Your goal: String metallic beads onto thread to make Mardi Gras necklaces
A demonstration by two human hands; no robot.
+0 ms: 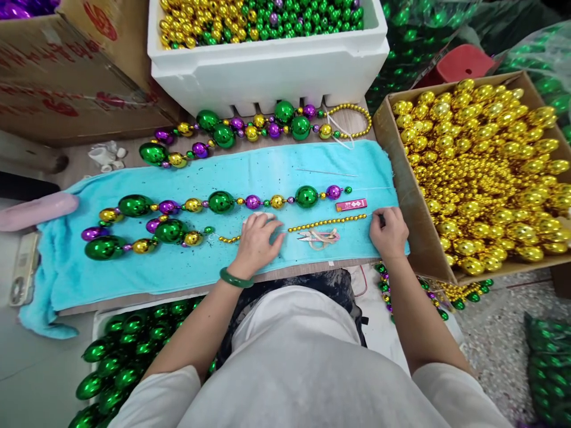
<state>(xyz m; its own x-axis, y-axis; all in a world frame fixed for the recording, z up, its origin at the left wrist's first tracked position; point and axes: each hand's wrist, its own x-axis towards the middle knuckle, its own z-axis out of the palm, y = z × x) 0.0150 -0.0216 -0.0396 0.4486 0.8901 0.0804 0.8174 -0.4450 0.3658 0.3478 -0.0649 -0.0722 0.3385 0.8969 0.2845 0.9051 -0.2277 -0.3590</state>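
On the blue towel (250, 273), my left hand (257, 238) lies over part of a line of small gold beads, its thumb apart from the fingers. A few gold beads (228, 239) show to its left. On its right, a straight string of gold beads (328, 223) runs towards my right hand (389, 233). That hand is closed in a pinch at the string's right end, where a thin pale thread (371, 213) shows. Small scissors (319, 238) lie just below the gold beads. Above them is a red packet (351, 205). A looped strand of green, purple and gold beads (220, 202) lies further left.
A white foam box (267, 74) of gold and green beads stands at the back. On the right is a carton (423, 238) of gold beads. A finished-looking bead necklace (224, 135) lies behind the towel. A long needle (327, 172) rests on the towel. Green beads (129, 351) sit at lower left.
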